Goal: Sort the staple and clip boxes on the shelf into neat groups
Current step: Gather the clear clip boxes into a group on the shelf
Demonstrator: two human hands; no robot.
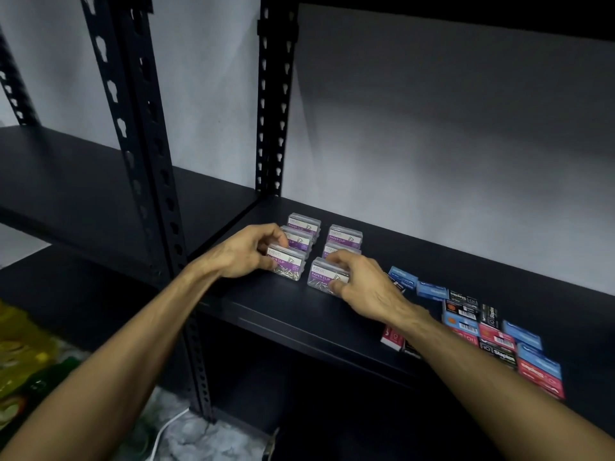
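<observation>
Several clear paper clip boxes with purple labels stand in two rows on the black shelf. My left hand grips the front box of the left row. My right hand grips the front box of the right row. Behind them stand more clip boxes. To the right lies a loose, mixed pile of small staple boxes in blue, red and black, partly hidden by my right forearm.
Black perforated uprights stand left of the shelf and at its back corner. A white wall is behind. A second shelf extends to the left. Yellow and green packages and a white cable lie on the floor below.
</observation>
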